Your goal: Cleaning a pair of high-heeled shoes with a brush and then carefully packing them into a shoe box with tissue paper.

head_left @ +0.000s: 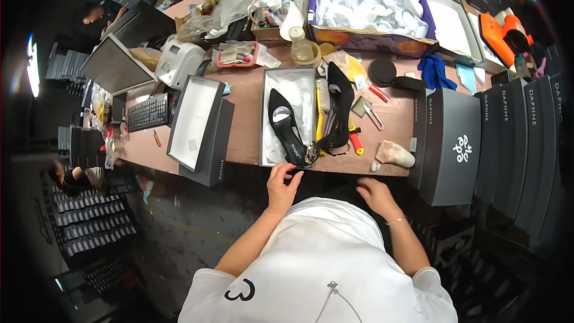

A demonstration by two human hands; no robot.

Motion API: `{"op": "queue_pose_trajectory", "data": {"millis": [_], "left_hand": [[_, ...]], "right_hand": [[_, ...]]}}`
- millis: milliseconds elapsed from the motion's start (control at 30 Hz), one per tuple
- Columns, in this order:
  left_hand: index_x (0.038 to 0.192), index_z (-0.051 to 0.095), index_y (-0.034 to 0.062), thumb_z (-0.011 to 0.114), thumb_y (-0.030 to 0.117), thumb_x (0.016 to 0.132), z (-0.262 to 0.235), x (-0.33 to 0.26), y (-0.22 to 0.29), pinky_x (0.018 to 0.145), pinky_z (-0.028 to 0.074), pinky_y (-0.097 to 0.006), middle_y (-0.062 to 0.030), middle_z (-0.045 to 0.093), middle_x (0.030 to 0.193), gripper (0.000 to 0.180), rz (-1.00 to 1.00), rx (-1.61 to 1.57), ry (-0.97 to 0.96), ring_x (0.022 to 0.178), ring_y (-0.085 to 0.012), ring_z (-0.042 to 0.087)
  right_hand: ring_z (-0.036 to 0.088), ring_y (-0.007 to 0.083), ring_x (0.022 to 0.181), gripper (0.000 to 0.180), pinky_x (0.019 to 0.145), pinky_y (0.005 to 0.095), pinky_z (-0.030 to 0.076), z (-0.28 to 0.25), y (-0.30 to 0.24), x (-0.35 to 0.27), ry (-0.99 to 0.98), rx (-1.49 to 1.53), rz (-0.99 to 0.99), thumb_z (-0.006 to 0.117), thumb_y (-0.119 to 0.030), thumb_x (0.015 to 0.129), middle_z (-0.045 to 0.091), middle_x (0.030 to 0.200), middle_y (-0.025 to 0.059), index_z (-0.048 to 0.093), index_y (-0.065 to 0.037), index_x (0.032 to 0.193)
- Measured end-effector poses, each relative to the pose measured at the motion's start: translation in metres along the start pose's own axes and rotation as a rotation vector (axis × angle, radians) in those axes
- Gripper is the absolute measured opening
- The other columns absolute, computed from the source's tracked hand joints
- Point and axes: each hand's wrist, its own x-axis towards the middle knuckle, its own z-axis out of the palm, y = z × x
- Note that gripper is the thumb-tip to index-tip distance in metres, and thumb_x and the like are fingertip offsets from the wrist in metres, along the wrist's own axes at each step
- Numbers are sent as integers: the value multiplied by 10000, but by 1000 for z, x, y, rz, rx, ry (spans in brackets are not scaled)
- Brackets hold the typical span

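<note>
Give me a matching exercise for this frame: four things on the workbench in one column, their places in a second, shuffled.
Things:
1. black high-heeled shoe
2. keyboard
3. blue cloth
4. left hand

Places:
A. far left of the bench, beside a monitor
B. at the bench's near edge, below the open shoebox
C. lying in the open shoebox on white paper
D. right side, behind the closed black box

Pairs: 1-C, 2-A, 3-D, 4-B

One head-worn fisheye looks steeply down over the person's chest onto the workbench (pixel 245 137), its near edge close, its far edge bowed.
</note>
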Motion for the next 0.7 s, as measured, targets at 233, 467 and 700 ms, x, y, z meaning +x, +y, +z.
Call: {"op": "queue_pose_trajectory", "data": {"millis": [233,467,700], "left_hand": [[902,569,10,692,71,828,3,12,0,719,510,-295,-110,597,986,156,203,128,-41,787,-179,611],[896,499,68,543,95,947,-23,23,-33,871,510,-353,-151,618,1064,73,-481,-992,-128,917,-198,630],[893,505,52,567,89,939,-7,26,-36,814,496,-289,-123,601,1080,86,-445,-680,81,836,-126,601]], "right_hand": [[618,379,930,459,788,413,526,20,-93,92,14,-215,-348,691,-67,759,510,1246,186,550,-57,1196],[625,364,901,190,746,411,525,28,-78,113,-39,-166,-422,653,-68,777,570,1149,172,605,-1,948],[619,340,920,163,772,385,518,1,-117,119,-43,-76,-349,626,-28,787,604,1037,163,608,-12,948]]}}
